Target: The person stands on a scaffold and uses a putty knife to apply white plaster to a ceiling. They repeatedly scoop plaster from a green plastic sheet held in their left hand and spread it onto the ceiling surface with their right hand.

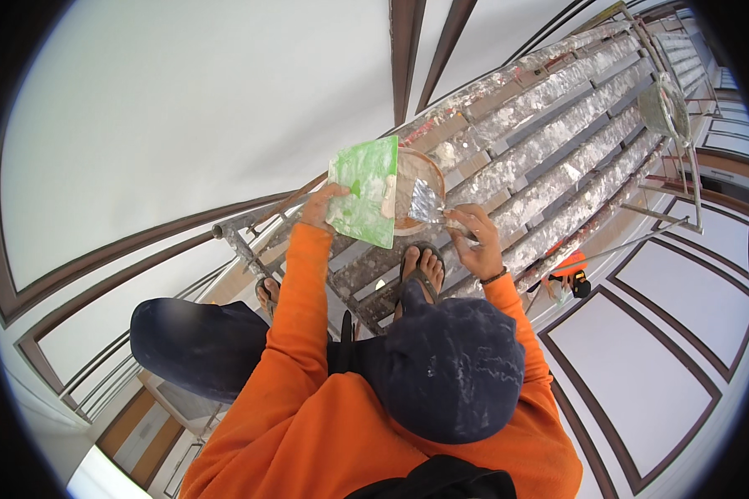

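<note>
1. Close in, the dark right knee (456, 370) juts up at twelve o'clock, a sandalled foot (424, 268) just beyond.
2. Right hand (477, 241), one o'clock: fingers pinched together on a scraper (425, 202), its metal blade over the tub!
3. That round tub (439, 176) sits at twelve, its left side behind the board.
4. Left hand (318, 209), eleven: clamped on the left edge of the green board (364, 187), underside fingers hidden.
5. Room and edges: slatted platform (549, 135) stretching long toward one, gaps between slats; white wall (183, 116) hugging its left edge; co-worker (570, 268) below its right edge, two o'clock.
</note>
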The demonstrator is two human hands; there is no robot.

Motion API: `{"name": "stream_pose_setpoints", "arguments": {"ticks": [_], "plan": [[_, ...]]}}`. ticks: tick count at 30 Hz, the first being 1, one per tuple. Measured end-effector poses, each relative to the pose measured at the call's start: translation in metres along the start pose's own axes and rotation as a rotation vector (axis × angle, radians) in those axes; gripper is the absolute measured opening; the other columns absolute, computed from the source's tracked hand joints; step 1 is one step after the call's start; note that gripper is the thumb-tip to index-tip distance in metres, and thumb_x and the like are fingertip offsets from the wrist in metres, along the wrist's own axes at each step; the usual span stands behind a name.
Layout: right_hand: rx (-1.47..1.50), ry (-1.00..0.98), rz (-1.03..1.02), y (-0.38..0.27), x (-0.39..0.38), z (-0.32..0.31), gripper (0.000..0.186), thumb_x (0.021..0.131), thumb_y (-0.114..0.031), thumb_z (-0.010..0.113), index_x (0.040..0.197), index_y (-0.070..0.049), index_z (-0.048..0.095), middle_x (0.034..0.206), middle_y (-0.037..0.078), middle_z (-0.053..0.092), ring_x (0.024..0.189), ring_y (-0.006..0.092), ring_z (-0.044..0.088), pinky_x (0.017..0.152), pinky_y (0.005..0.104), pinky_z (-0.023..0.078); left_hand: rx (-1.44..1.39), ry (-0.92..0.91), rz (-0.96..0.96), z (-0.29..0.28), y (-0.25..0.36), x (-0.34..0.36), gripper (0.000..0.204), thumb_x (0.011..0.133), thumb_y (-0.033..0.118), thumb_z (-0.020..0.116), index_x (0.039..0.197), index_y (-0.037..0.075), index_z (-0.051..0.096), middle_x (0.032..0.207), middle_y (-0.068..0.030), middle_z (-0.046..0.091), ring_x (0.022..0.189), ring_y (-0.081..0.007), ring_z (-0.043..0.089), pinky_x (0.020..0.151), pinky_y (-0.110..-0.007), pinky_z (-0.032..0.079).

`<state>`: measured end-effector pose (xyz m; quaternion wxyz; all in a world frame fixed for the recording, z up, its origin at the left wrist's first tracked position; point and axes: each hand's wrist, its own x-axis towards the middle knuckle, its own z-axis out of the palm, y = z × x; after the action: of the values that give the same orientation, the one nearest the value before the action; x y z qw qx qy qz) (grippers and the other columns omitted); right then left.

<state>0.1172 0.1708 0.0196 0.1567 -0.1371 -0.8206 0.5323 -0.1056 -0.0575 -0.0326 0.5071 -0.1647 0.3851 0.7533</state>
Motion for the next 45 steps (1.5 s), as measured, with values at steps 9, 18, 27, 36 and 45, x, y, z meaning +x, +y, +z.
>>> {"name": "stream_pose_setpoints", "arguments": {"ticks": [9,18,27,36,45], "plan": [[0.129,-0.034,0.029,0.011,0.003,0.034,0.044,0.073,0.012,0.067,0.111,-0.01,0.07,0.113,0.01,0.064,0.106,0.0295,0.062,0.089,0.0367,0.051,-0.016,-0.033,-0.049,-0.012,-0.02,0.008,0.04,0.078,0.006,0.066,0.117,-0.004,0.063,0.105,-0.0151,0.07,0.09,-0.0271,0.071,0.081,-0.04,0.06],[-0.11,-0.084,0.154,0.04,-0.018,-0.008,0.043,0.074,0.008,0.067,0.112,-0.012,0.069,0.11,0.013,0.063,0.103,0.0343,0.061,0.089,0.0414,0.051,0.103,0.059,0.075,-0.01,0.008,-0.005,0.051,0.078,0.011,0.064,0.125,-0.004,0.056,0.112,-0.017,0.067,0.097,-0.0295,0.069,0.088,-0.043,0.058],[-0.372,0.052,0.101,0.071,-0.036,0.008,0.049,0.073,0.0,0.069,0.122,-0.008,0.063,0.107,0.014,0.063,0.103,0.0361,0.057,0.092,0.0433,0.047,0.035,0.192,0.194,-0.011,-0.009,0.008,0.039,0.083,0.017,0.066,0.118,0.0,0.059,0.105,-0.0112,0.067,0.093,-0.0265,0.069,0.082,-0.041,0.058],[-0.488,0.056,0.032,0.087,-0.031,0.014,0.054,0.072,-0.006,0.073,0.125,-0.01,0.062,0.105,0.012,0.062,0.103,0.0346,0.056,0.093,0.045,0.043,-0.043,0.179,0.224,0.002,-0.033,-0.004,0.037,0.084,0.016,0.065,0.117,0.0,0.058,0.109,-0.0129,0.066,0.094,-0.027,0.069,0.082,-0.042,0.059],[-0.415,0.206,-0.05,0.055,-0.025,0.005,0.057,0.077,-0.014,0.074,0.131,-0.005,0.056,0.126,0.019,0.056,0.118,0.0401,0.049,0.103,0.0485,0.038,-0.124,0.131,0.195,0.036,-0.038,-0.028,0.04,0.086,0.015,0.061,0.121,-0.002,0.056,0.115,-0.017,0.065,0.104,-0.0336,0.067,0.091,-0.05,0.057]]}}
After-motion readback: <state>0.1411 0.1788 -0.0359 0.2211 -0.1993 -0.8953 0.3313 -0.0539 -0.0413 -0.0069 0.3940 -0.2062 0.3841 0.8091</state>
